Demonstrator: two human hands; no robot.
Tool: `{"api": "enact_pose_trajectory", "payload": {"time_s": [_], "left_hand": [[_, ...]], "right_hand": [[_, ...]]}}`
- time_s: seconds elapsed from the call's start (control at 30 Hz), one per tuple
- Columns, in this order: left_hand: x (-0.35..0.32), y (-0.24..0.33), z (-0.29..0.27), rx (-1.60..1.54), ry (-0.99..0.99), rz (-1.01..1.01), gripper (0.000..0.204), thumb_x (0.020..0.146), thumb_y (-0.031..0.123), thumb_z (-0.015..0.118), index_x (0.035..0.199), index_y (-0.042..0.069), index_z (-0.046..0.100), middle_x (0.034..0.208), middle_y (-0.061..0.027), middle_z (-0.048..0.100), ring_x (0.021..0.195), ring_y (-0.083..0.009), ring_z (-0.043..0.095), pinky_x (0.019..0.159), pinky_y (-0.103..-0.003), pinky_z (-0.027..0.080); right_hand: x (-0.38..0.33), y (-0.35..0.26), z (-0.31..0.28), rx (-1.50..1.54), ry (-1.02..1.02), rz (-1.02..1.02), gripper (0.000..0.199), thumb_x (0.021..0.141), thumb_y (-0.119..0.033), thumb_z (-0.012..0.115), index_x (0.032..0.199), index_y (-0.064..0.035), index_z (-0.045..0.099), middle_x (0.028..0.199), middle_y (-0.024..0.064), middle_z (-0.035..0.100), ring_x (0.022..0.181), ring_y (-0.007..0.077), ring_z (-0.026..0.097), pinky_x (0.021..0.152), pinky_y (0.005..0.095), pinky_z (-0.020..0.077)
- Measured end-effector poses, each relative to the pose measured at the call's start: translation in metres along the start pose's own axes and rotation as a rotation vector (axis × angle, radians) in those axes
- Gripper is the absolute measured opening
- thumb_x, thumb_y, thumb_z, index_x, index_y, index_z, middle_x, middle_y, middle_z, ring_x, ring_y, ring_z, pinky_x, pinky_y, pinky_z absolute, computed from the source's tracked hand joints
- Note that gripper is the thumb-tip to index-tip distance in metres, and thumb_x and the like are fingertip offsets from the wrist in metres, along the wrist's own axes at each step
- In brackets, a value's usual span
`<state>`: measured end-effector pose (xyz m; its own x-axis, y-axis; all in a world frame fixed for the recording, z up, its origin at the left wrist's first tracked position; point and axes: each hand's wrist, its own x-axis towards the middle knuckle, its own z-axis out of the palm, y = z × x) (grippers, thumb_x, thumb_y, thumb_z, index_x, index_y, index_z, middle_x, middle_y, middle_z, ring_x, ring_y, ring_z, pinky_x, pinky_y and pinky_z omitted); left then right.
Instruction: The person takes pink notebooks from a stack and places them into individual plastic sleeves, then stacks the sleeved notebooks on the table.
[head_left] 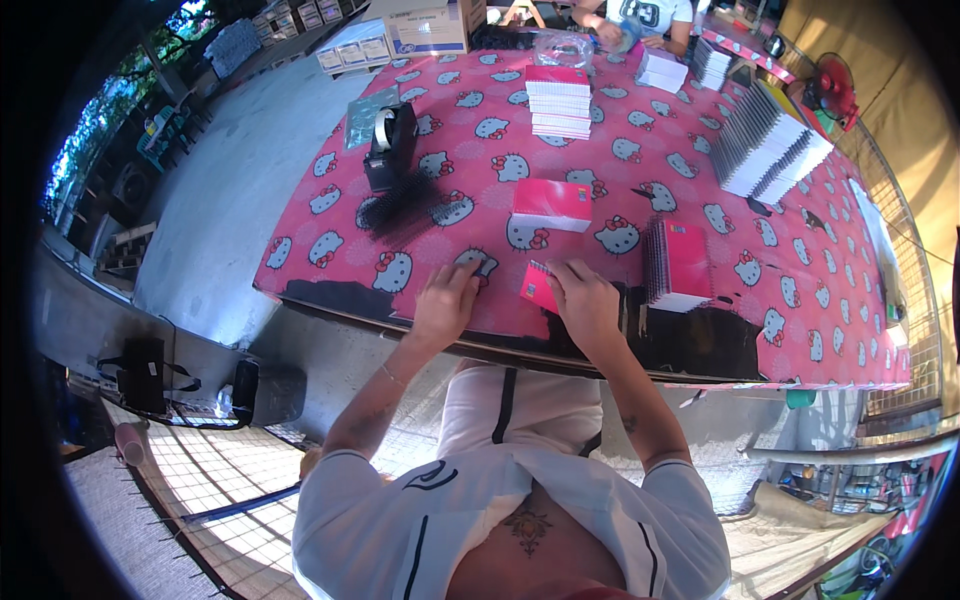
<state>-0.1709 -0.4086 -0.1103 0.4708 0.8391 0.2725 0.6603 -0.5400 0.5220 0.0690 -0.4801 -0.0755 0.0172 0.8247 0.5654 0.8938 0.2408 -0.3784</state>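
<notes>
Under the right hand (585, 300), gripped flat, a small pink spiral-bound notebook (538, 285); left hand (445, 300) empty, relaxed.

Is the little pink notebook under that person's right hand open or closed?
Closed, as far as shows. The small pink notebook lies flat on the tablecloth with only its cover visible; the right hand hides part of it.

2 hands (445, 300) | 1 tape dispenser (390, 147) | 1 red fan (832, 88) | 1 cardboard box (430, 25)
</notes>
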Motion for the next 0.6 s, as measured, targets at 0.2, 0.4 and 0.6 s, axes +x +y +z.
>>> {"api": "enact_pose_trajectory", "payload": {"time_s": [0.2, 0.4, 0.6], "left_hand": [[-0.01, 0.047, 0.003, -1.451, -0.265, -0.595, 0.035, 0.102, 0.026, 0.048, 0.119, -0.003, 0.058, 0.097, -0.0153, 0.069, 0.085, -0.0284, 0.071, 0.077, -0.04, 0.059], [-0.002, 0.05, 0.007, -1.517, -0.265, -0.65, 0.035, 0.101, 0.027, 0.05, 0.116, -0.004, 0.059, 0.098, -0.0185, 0.069, 0.086, -0.0289, 0.071, 0.079, -0.04, 0.059], [0.004, 0.051, -0.007, -0.143, 0.094, 0.167, 0.025, 0.091, 0.019, 0.064, 0.112, 0.008, 0.069, 0.108, -0.0146, 0.065, 0.094, -0.0313, 0.066, 0.083, -0.044, 0.053]], "right_hand": [[0.003, -0.001, -0.001, 0.042, -0.031, 0.047, 0.018, 0.085, -0.015, 0.069, 0.102, -0.0109, 0.069, 0.089, 0.0068, 0.062, 0.071, 0.0311, 0.066, 0.062, 0.0403, 0.0532], [0.004, -0.003, 0.0, 0.033, -0.016, 0.022, 0.016, 0.085, -0.015, 0.068, 0.1, -0.0122, 0.069, 0.087, 0.0062, 0.061, 0.07, 0.0311, 0.066, 0.062, 0.0407, 0.0531], [0.004, -0.001, 0.001, 0.024, 0.0, 0.007, 0.015, 0.084, -0.017, 0.069, 0.098, -0.0133, 0.069, 0.087, 0.0057, 0.062, 0.072, 0.0301, 0.066, 0.064, 0.0402, 0.0527]]}}
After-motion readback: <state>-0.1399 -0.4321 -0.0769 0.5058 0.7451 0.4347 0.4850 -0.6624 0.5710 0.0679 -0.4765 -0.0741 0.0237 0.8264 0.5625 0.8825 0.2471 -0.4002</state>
